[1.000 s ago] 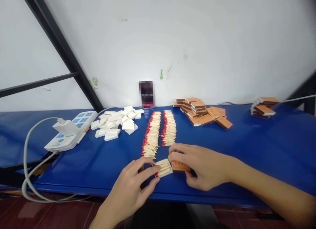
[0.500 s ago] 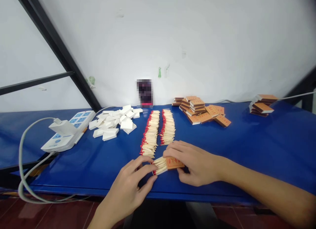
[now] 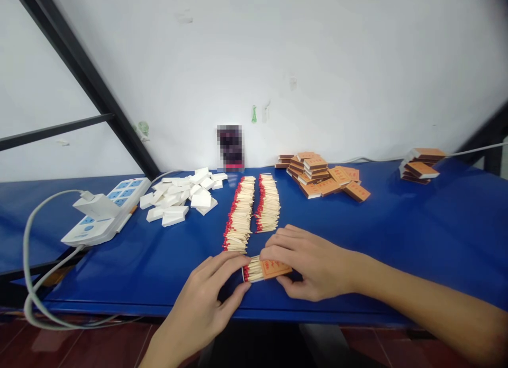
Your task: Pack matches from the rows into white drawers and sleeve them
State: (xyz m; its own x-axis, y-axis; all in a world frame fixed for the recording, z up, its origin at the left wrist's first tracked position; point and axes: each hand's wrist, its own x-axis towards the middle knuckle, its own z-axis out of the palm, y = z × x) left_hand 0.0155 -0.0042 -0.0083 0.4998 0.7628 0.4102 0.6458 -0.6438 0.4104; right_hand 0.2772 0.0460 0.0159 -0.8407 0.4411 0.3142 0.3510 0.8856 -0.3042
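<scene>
Near the table's front edge lies a partly open matchbox: an orange printed sleeve (image 3: 277,269) over a white tray filled with red-headed matches (image 3: 253,270). My right hand (image 3: 307,262) grips the sleeve between thumb and fingers. At the tray's left end, my left hand (image 3: 216,286) pinches it by its long sides with thumb and fingers. Just beyond the hands, two long rows of loose matches, a left row (image 3: 240,214) and a right row (image 3: 269,204), run away from me, red heads to the left.
White matchbox trays (image 3: 174,196) lie heaped at the left, beside a white power strip (image 3: 107,214) with a plugged-in charger and cable. Orange matchboxes (image 3: 317,175) are piled behind on the right; a smaller stack (image 3: 423,167) stands farther right. A blurred dark item (image 3: 230,148) leans against the wall.
The sleeve has slid left over the tray, so a shorter length of matches shows. My right hand moved slightly left with it, while my left hand's fingers now sit along the tray's sides.
</scene>
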